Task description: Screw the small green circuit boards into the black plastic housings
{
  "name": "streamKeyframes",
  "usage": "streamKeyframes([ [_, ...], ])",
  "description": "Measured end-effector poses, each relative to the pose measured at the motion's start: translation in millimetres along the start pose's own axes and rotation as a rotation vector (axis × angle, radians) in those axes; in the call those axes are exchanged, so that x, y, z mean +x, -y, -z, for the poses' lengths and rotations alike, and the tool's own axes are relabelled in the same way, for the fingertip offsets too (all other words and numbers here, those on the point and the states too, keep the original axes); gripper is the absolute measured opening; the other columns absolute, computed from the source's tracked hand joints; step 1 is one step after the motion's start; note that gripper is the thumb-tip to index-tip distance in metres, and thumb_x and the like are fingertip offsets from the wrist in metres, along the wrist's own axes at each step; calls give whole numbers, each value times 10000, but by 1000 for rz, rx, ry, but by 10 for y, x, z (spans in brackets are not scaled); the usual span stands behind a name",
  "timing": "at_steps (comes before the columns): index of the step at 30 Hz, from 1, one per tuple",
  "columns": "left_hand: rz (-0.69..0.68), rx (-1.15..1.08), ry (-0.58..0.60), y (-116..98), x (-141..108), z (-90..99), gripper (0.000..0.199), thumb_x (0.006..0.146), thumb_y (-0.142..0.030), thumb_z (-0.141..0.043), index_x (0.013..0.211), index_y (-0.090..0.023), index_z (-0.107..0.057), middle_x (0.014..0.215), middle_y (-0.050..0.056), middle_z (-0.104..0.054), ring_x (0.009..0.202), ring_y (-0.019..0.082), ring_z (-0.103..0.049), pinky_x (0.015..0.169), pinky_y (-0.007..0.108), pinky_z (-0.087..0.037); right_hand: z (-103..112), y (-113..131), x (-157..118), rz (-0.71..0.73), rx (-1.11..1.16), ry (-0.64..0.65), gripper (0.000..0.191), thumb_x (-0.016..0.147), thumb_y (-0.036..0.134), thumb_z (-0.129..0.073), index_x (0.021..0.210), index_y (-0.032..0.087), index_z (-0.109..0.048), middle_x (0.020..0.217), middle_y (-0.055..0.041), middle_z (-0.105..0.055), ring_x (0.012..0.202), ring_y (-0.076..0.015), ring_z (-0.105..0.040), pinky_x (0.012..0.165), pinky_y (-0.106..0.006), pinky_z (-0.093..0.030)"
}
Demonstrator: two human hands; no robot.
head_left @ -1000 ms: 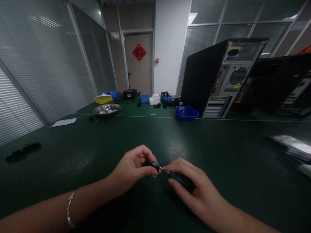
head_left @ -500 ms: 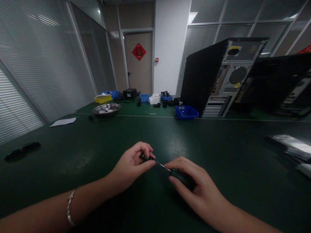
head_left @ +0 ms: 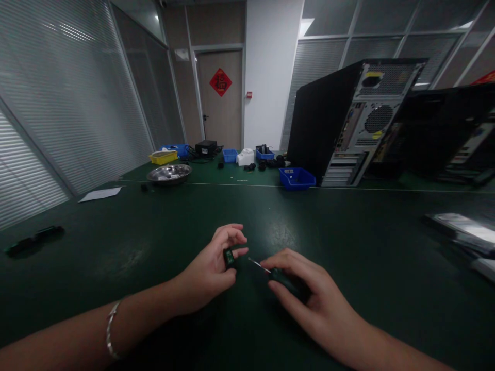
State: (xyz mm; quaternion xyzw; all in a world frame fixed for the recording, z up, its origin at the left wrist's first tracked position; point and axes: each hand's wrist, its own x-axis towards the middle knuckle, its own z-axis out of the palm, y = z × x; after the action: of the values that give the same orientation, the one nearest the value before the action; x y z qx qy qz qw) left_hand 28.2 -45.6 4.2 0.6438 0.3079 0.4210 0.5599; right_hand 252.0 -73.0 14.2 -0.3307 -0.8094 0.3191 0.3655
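Note:
Low over the table, my left hand (head_left: 212, 265) holds a small dark green piece (head_left: 229, 258), which looks like a little circuit board. Its fingers are loosely curled, the thumb below the piece. My right hand (head_left: 309, 293) grips a screwdriver (head_left: 284, 281) by its dark handle, thumb and forefinger near the front of it. The thin metal shaft points left toward my left hand, its tip a short gap from the green piece. My palm hides the rear of the handle.
On the green table (head_left: 174, 216) stand a steel bowl (head_left: 169, 175), a blue bin (head_left: 297, 179) and a black computer tower (head_left: 328, 123). A dark green strip (head_left: 34, 241) and a white paper (head_left: 100, 194) lie left. Metal drive-like units (head_left: 464, 232) lie right.
My left fingers have opened and turned, tilting the small green piece upright and away from the screwdriver tip. My right hand and the screwdriver are nearly unmoved.

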Motion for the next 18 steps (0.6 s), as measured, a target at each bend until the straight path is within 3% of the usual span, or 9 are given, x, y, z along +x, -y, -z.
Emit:
streamKeyframes([
  [4,-3,-42,145,-15,-34,-7,639,694,95,-530,1215,-271,-473,1457,64,-250,1393,280,-323,1153,494,-272,0,-16,-8,1,3,9,290,917,94,-562,1155,253,-608,1034,-22,-643,960,-175,-617,840,-295,-495],
  [10,76,-20,294,-149,-85,-50,656,774,107,-511,1306,-269,-430,1540,96,-242,1414,285,-333,1173,515,-214,6,-36,0,21,25,64,325,919,80,-559,1181,264,-615,1084,-35,-650,1020,-190,-619,905,-326,-494],
  [14,76,-45,298,-130,-88,-63,585,856,63,-482,1328,-271,-397,1564,101,-243,1422,262,-328,1189,508,-177,-6,-33,7,11,8,66,321,902,73,-572,1164,249,-629,1088,-47,-652,1025,-198,-624,913,-331,-499],
  [18,101,-89,217,-62,-63,-73,499,873,28,-499,1295,-228,-433,1545,133,-310,1375,270,-413,1156,509,-280,-5,-33,20,-12,-12,44,319,901,69,-568,1159,247,-627,1063,-33,-653,1013,-186,-623,898,-312,-497],
])
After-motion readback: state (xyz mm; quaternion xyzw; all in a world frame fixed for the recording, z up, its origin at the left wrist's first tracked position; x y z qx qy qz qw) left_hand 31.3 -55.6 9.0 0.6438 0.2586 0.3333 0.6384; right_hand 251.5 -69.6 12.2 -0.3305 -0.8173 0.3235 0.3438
